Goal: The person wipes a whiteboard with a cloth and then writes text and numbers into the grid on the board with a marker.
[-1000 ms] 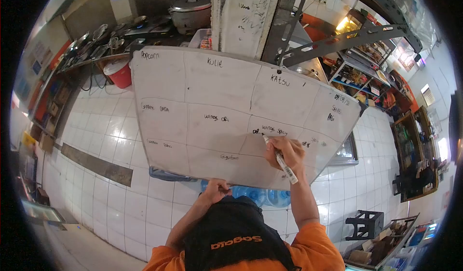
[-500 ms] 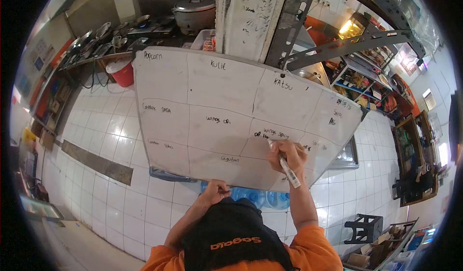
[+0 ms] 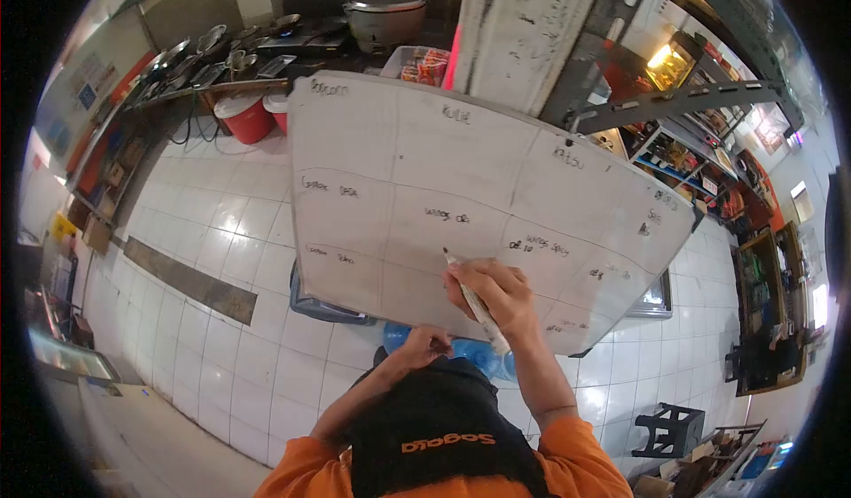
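A whiteboard point(image 3: 346, 223) split into cells by drawn lines carries handwritten words such as "KATSU" and "wings spicy". My right hand point(image 3: 496, 294) grips a white marker point(image 3: 479, 310), its dark tip pointing up-left over the board below the "wings ori" writing; whether the tip touches cannot be told. My left hand point(image 3: 424, 347) is curled at the board's lower edge, fingers closed, and what it holds, if anything, is hidden.
Behind the board stand a white pillar point(image 3: 514, 37), a large pot point(image 3: 386, 21) and a basket of red packets point(image 3: 424, 66). Red buckets point(image 3: 244, 119) sit at left. Blue bottles point(image 3: 479, 356) lie under the board; a black stool point(image 3: 669, 431) stands at lower right.
My right hand with the marker has moved left from the "wings spicy" cell, where more writing now shows. The view has shifted, so the board appears further right.
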The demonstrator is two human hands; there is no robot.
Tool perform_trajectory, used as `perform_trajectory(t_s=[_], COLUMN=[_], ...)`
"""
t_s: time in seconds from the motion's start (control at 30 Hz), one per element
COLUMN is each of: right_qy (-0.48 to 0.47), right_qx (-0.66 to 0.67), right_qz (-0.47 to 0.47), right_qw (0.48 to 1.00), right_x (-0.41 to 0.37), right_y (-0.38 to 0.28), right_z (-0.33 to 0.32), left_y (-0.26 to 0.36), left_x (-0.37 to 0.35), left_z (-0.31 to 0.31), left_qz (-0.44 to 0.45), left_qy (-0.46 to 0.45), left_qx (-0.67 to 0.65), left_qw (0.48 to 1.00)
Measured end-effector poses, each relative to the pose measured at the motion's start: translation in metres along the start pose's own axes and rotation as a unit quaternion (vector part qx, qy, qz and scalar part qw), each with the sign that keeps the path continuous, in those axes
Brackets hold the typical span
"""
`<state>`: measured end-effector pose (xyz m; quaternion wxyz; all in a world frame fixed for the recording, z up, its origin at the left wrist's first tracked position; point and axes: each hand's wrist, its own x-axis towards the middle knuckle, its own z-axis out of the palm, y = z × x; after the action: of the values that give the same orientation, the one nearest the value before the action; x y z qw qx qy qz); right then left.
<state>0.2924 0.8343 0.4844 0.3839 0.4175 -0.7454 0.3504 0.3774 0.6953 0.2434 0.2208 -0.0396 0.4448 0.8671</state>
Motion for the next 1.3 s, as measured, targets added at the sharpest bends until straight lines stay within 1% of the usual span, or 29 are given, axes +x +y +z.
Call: perform_trajectory(t_s=[0.03,0.1,0.17,0.23,0.33,0.4,0.5,0.63,0.83,0.9,1.0,1.1,1.2,1.3], right_qy=[-0.010,-0.030,-0.011,-0.007,-0.016,-0.015,-0.016,-0.009,-0.006,-0.004,0.009,-0.014,0.011,0.025], right_qx=[0.000,-0.004,0.006,0.003,-0.009,-0.013,-0.007,-0.016,-0.018,-0.029,-0.001,-0.008,0.009,0.010], right_qz=[0.001,0.000,-0.031,-0.053,-0.073,-0.084,-0.062,-0.068,-0.034,-0.040,-0.044,-0.038,-0.048,-0.023], right_qw=[1.000,1.000,0.999,0.999,0.997,0.996,0.998,0.998,0.999,0.999,0.999,0.999,0.999,0.999], right_x=[0.005,0.019,0.019,0.019,0.024,0.020,0.019,0.018,0.020,0.019,0.016,0.016,0.015,0.018], right_y=[-0.003,-0.006,0.004,0.008,0.010,0.014,0.017,0.021,0.015,0.015,0.019,0.017,0.020,0.016], right_z=[0.006,0.014,0.028,0.032,0.036,0.042,0.045,0.048,0.045,0.045,0.047,0.041,0.046,0.047], left_y=[-0.001,0.003,0.008,0.011,0.013,0.017,0.028,0.029,0.029,0.026,0.026,0.026,0.030,0.032], left_x=[-0.002,0.002,0.007,0.012,0.016,0.015,0.014,0.020,0.019,0.020,0.019,0.018,0.018,0.016], left_z=[-0.001,-0.005,-0.007,-0.007,0.001,0.002,0.006,0.007,0.007,0.004,0.004,0.001,0.003,0.005], left_qz=[0.063,-0.010,-0.083,-0.157,-0.140,-0.165,-0.196,-0.226,-0.187,-0.193,-0.185,-0.189,-0.195,-0.189], left_qy=[-0.040,-0.047,-0.040,-0.017,0.027,0.035,0.044,0.058,0.045,0.040,0.040,0.035,0.041,0.036], left_qx=[0.074,0.078,0.019,-0.099,-0.121,-0.107,-0.103,-0.097,-0.116,-0.115,-0.104,-0.114,-0.116,-0.123], left_qw=[0.995,0.996,0.996,0.982,0.982,0.980,0.974,0.968,0.974,0.974,0.976,0.975,0.973,0.974])
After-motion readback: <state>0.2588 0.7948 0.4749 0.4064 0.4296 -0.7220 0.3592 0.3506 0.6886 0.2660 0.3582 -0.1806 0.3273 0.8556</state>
